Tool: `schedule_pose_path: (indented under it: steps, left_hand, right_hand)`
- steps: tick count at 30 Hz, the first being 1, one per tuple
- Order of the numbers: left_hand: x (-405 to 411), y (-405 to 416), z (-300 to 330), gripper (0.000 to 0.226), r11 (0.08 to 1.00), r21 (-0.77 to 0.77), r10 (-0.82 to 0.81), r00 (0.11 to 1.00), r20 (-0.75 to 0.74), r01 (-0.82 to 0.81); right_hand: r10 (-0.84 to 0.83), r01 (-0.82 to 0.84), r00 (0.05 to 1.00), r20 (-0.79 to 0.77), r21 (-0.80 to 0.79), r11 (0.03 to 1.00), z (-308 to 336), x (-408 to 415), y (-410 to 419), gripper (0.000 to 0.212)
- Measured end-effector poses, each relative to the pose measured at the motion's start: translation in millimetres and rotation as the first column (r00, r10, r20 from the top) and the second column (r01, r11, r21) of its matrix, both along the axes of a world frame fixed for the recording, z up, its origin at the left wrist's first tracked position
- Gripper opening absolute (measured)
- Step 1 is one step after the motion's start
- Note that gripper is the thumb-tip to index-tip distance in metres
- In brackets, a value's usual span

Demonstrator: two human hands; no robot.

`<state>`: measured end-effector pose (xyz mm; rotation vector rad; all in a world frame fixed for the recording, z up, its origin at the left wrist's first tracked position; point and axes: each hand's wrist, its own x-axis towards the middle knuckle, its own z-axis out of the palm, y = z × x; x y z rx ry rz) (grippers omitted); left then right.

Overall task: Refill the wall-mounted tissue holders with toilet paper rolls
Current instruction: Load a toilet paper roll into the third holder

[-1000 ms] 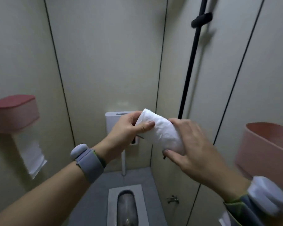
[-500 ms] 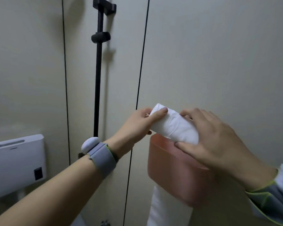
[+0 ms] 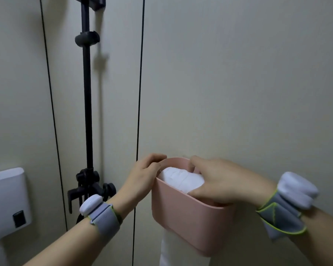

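Note:
A pink wall-mounted tissue holder (image 3: 188,221) hangs open-topped on the cream wall at lower centre. Inside its top lies a white toilet paper roll (image 3: 180,179), partly below the rim. My right hand (image 3: 225,181) reaches over the holder from the right, fingers wrapped on the roll. At the holder's left rim is my left hand (image 3: 142,173), its fingertips on the edge and the roll's left end. A strip of white paper (image 3: 173,252) hangs beneath the holder.
A black vertical rail (image 3: 87,96) with clamps runs down the wall left of the holder. A white flush tank (image 3: 6,202) is mounted at lower left. Dark panel seams cross the cream wall.
Both hands have lowered the roll from above the holder's rim down into the holder. The view has shifted closer to the holder.

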<state>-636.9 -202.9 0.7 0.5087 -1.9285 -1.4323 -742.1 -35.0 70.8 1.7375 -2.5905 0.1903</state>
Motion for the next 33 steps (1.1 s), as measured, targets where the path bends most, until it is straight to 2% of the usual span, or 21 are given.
schedule_pose_path:
  steps: [2,4,6,10,13,16,20,29,33]
  left_hand:
    - [1,0,-2,0.021,0.999,0.038,-0.021,1.000,-0.011,0.021]
    - [0,-1,-2,0.031,0.998,0.054,-0.024,0.999,-0.029,0.026]
    - [-1,-1,-1,0.036,0.998,0.050,-0.026,0.999,-0.044,0.028]
    - [-4,-4,-1,0.028,0.999,0.021,-0.044,0.999,-0.023,0.045]
    - [-1,-4,-2,0.030,0.998,0.021,-0.053,0.998,-0.031,0.053]
    - [-2,-3,-3,0.034,0.999,0.028,-0.018,0.999,-0.039,0.019]
    - [-2,2,-2,0.033,0.999,0.016,0.040,0.999,-0.016,-0.040]
    - [43,26,-9,0.024,0.964,-0.065,0.258,0.966,0.002,-0.258]
    - [109,37,-16,0.021,0.913,-0.210,0.368,0.928,0.061,-0.349]
  right_hand:
    - [0.050,-0.050,0.999,-0.015,0.017,0.999,-5,0,-3,0.021]
    - [0.072,-0.068,0.995,-0.065,0.067,0.995,-8,-1,-5,0.019]
    - [0.077,-0.062,0.989,-0.127,0.120,0.991,-12,-4,-8,0.031]
    - [0.097,-0.067,0.983,-0.156,0.188,0.980,-18,-7,-12,0.045]
    - [0.173,-0.129,0.964,-0.204,0.209,0.969,-14,-7,-10,0.034]
    - [0.248,-0.227,0.959,-0.136,0.148,0.962,-6,-10,-6,0.034]
    - [0.301,-0.291,0.953,-0.041,0.159,0.944,-7,-17,-6,0.033]
    - [0.340,-0.338,0.940,0.037,-0.049,0.940,-5,-23,-7,0.030]
    - [0.488,-0.471,0.873,-0.010,-0.279,0.837,7,18,-11,0.029]
